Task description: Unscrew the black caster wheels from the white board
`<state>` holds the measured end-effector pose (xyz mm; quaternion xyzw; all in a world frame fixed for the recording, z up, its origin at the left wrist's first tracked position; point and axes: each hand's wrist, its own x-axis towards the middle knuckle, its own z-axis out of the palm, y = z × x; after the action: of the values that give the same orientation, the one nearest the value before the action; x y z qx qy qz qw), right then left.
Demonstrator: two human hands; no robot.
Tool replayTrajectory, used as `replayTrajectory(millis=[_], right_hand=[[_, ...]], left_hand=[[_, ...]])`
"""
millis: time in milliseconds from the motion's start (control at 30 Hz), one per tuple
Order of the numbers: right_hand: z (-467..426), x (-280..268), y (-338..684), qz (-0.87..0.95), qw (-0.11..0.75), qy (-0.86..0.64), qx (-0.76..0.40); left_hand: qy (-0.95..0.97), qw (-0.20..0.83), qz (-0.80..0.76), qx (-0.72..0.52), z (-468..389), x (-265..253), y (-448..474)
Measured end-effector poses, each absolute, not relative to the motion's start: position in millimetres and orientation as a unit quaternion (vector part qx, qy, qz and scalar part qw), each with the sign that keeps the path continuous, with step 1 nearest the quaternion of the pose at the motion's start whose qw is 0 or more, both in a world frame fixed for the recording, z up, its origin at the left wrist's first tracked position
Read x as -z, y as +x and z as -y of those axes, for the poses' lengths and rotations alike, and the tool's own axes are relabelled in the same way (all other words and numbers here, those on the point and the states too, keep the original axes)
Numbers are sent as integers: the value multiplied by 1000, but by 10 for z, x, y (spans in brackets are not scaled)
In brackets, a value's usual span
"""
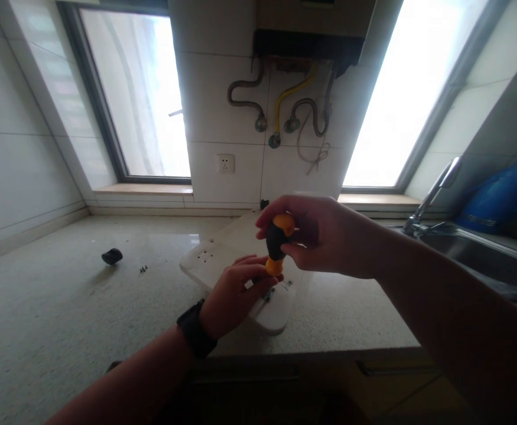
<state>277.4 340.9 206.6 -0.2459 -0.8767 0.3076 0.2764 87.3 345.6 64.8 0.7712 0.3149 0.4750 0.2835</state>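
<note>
Forearms: two bare forearms are seen reaching in from the near edge, a dark watch (195,328) strapped on the left wrist.
Left hand: the left hand (234,295) is laid on the white plastic panel (272,311), its fingers (252,268) curled loosely about the foot of the screwdriver; whether the shaft is actually pinched cannot be told.
Right hand: the right hand (318,236) is closed over the top of the screwdriver (276,243), thumb and fingers wrapped round the black-and-orange handle.
Screwdriver: the tool is held upright, its orange collar just above the left fingers and its tip hidden against the panel.
Panel: the white piece is lying flat on the bench (64,313), directly beneath both sets of fingers, with small holes visible on its far-left part.
Loose parts: a small dark cap (111,256) and a few tiny screws (143,269) are seen on the bench, well to the left of the left fingers.
Sink: a steel sink (484,260) with a tap (433,192) is set to the right of the right fingers.
Backdrop: a wall socket (225,163) and hoses (280,109) under a heater are seen beyond the fingers, between two bright windows.
</note>
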Motion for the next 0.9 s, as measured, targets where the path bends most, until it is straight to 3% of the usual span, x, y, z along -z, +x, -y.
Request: replayTrajectory(millis=[233, 400, 533, 633, 767, 900], right_hand=[[-3358, -2060, 2627, 868, 299, -383, -101], [-3403, -2088, 2663, 844, 336, -368, -200], [-3426, -2095, 2719, 862, 304, -305, -267], [-3396, -2073, 2699, 871, 310, -306, -226], [-3326, -2051, 2648, 856, 342, -380, -78], [-3313, -2088, 2692, 844, 336, -406, -97]], left_hand=[[758, 252, -358, -483, -3473, -607, 906], [733, 259, -383, -500, -3484, -592, 916], [703, 279, -403, -516, -3465, -566, 931], [695, 278, -409, -522, -3446, -547, 964], [680, 263, -420, -540, -3429, -538, 1033], [672, 239, -443, -544, -3427, -527, 1094]])
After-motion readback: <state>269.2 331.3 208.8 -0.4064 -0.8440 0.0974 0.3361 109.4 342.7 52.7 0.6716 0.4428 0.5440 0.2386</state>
